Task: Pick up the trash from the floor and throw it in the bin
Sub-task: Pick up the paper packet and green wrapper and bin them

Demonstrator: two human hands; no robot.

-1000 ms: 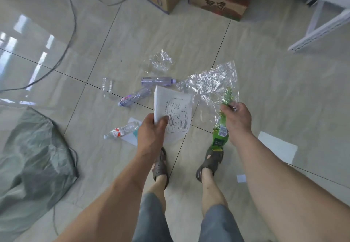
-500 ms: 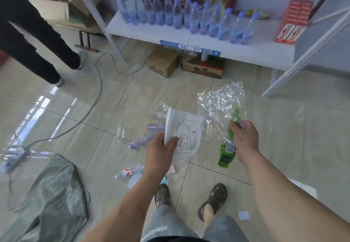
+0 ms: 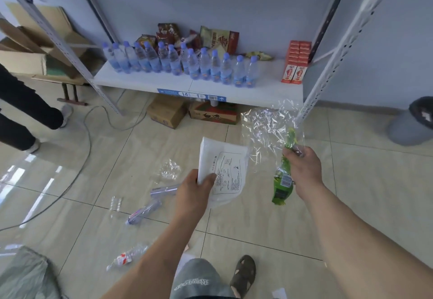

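My left hand [image 3: 193, 193] grips a white printed plastic bag [image 3: 225, 169] at chest height. My right hand [image 3: 302, 169] holds a green bottle [image 3: 282, 181] together with a sheet of crumpled clear plastic [image 3: 264, 125] that sticks up above it. A grey bin with a dark liner [image 3: 414, 123] stands on the floor at the far right edge. On the tiles to the left lie a crumpled clear wrapper [image 3: 168, 169], two purple-tinted bottles [image 3: 144, 212], a small clear cup [image 3: 116, 205] and a crushed red-labelled bottle [image 3: 126, 256].
A white shelf rack [image 3: 203, 87] with several water bottles, snacks and red cartons fills the back. Cardboard boxes [image 3: 167, 111] sit under it. A person's legs [image 3: 25, 111] stand at left, beside a cable [image 3: 86, 139]. A grey-green sack [image 3: 25, 275] lies bottom left.
My view has risen from the floor to the shelf, and the bin has come into sight at right. Both hands keep the same items, carried higher.
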